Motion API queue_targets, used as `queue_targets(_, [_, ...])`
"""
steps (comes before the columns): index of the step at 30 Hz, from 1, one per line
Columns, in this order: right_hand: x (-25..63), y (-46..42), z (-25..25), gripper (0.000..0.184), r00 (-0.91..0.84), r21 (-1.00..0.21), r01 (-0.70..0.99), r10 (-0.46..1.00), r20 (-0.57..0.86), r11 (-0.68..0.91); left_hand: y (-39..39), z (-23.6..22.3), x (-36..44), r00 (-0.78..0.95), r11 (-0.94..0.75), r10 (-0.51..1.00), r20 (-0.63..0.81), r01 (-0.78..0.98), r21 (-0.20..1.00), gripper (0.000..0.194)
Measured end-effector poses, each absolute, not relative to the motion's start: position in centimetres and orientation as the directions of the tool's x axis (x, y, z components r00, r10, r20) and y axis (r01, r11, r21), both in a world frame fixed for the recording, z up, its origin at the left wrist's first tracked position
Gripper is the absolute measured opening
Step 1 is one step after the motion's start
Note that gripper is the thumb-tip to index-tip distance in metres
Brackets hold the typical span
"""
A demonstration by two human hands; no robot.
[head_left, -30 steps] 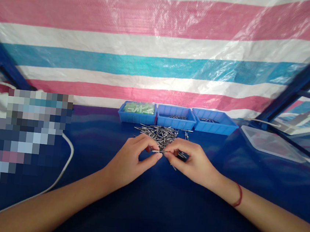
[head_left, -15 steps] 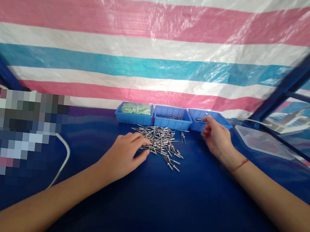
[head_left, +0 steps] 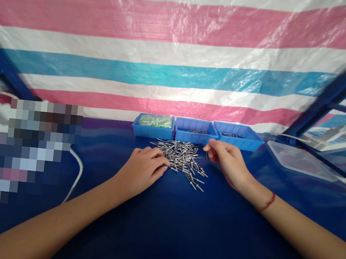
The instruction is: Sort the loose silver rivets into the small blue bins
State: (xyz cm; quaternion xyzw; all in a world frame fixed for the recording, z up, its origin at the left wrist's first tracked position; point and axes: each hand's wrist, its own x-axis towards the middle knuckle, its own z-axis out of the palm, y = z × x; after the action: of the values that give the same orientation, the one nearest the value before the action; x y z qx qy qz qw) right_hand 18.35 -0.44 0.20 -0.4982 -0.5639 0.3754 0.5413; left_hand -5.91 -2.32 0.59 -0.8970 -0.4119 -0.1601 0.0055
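Observation:
A loose pile of silver pop rivets (head_left: 184,157) lies on the dark blue tabletop. My left hand (head_left: 144,169) rests palm down at the pile's left edge, fingers bent and thumb apart from the index finger, touching the rivets. At the right side of the pile, my right hand (head_left: 227,160) pinches a pop rivet (head_left: 206,154), mostly covered by the fingertips. Behind the pile, the middle blue bin (head_left: 195,138) and the right blue bin (head_left: 241,143) each hold several rivets. Green-and-white packed pieces (head_left: 155,121) fill the left blue bin (head_left: 152,132).
A clear plastic lid (head_left: 301,161) lies on the table (head_left: 162,235) to the right, near a white power strip (head_left: 323,135). A white cable (head_left: 77,173) curves along the left. Blue frame posts (head_left: 322,87) flank a striped plastic sheet (head_left: 178,76).
My right hand has come down and left from over the right bin to the rivets at the pile's right side. My left hand stays at the pile; the view has shifted slightly.

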Motion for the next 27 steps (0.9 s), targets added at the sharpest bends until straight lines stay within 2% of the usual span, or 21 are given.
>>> queue_targets(6, [17.6,-1.4,0.5,0.041,-0.100,-0.870,0.365,0.943,0.318,0.333,-2.3,0.2,-5.7,0.624,-0.675,0.724,0.294,0.729,0.113,0.018])
queue_targets(11, [17.0,-2.4,0.7,0.038,-0.315,-0.691,0.493,0.849,0.425,0.529,-2.0,-0.2,-5.6,0.580,-0.646,0.750,0.318,0.745,0.167,0.016])
queue_targets(15, [16.3,-3.2,0.5,0.031,-0.503,-0.520,0.513,0.730,0.463,0.683,-2.1,-0.6,-5.4,0.563,-0.632,0.764,0.315,0.753,0.185,0.018])
queue_targets(18, [15.8,-3.6,0.1,0.015,-0.545,-0.431,0.505,0.664,0.513,0.747,-2.5,-0.3,-4.9,0.582,-0.653,0.737,0.345,0.745,0.138,0.018])
queue_targets(20, [15.6,-3.7,-0.1,0.018,-0.555,-0.376,0.517,0.636,0.537,0.769,-3.0,0.0,-4.5,0.598,-0.675,0.714,0.364,0.725,0.134,0.018])
queue_targets(23, [15.6,-3.8,-0.3,0.015,-0.586,-0.299,0.532,0.599,0.546,0.792,-3.6,0.6,-4.2,0.605,-0.715,0.684,0.406,0.666,0.213,0.017])
queue_targets(27, [15.6,-3.9,-0.1,0.013,-0.577,-0.309,0.514,0.589,0.566,0.800,-3.9,0.6,-4.1,0.504,-0.698,0.714,0.487,0.569,0.434,0.010])
